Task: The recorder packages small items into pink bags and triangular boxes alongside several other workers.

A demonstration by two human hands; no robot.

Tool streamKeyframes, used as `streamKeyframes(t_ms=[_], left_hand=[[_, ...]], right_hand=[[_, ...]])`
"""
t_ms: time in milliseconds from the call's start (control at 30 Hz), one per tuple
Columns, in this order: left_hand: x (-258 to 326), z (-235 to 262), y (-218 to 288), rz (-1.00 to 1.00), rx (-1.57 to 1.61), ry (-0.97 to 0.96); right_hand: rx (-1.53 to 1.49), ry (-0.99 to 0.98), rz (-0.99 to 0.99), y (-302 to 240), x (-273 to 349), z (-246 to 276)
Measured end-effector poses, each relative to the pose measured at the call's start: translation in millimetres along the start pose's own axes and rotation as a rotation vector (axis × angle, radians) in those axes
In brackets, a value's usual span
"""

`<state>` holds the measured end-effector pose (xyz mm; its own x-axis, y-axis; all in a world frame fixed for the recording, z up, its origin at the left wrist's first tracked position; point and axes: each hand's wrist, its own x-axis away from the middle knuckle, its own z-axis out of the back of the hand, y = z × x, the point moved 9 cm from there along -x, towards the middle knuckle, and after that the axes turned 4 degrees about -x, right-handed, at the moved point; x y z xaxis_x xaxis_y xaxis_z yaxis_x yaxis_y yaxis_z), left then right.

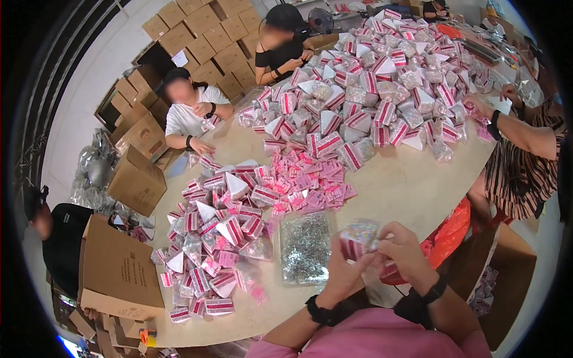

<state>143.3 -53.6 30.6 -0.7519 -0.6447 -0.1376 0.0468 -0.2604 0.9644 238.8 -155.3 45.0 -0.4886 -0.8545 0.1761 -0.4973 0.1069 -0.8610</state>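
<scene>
In front of my chest I hold a small wrapped cake-slice-shaped piece [357,241], white and dark pink in shiny clear film. My left hand [340,275] grips it from below and the left. The fingers of my right hand [406,250] pinch at the film on its right side. Just left of my hands lies a clear shallow tray [285,283] full of small silvery metal pieces [305,247], too fine to name. Beyond the tray spreads a heap of pink printed cards [307,179].
Wrapped slices form a near-left pile [218,232] and a bigger far pile [370,89] on the pale table [412,179]. Co-workers sit across and to the right; another holds a cardboard box [122,268] at the left. A red plastic bag [450,232] and an open box [507,286] are right.
</scene>
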Motion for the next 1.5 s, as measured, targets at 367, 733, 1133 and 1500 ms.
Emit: streamKeyframes(t_ms=[367,733,1133,1500], left_hand=[[-5.1,334.2,18.5,-0.008,-0.309,0.684],[38.4,172.7,-70.5,0.108,-0.931,0.188],[67.0,146.1,-73.6,0.166,-0.739,0.009],[-38.8,52.8,-78.4,-0.048,-0.642,-0.164]], right_hand=[[0.227,-0.048,-0.251,52.7,-9.6,-0.6],[0.413,-0.077,-0.282,77.1,-22.8,-6.2],[1.425,-0.624,0.605,91.2,-28.2,-123.6],[1.619,-0.286,0.474,65.4,-67.9,-16.1]])
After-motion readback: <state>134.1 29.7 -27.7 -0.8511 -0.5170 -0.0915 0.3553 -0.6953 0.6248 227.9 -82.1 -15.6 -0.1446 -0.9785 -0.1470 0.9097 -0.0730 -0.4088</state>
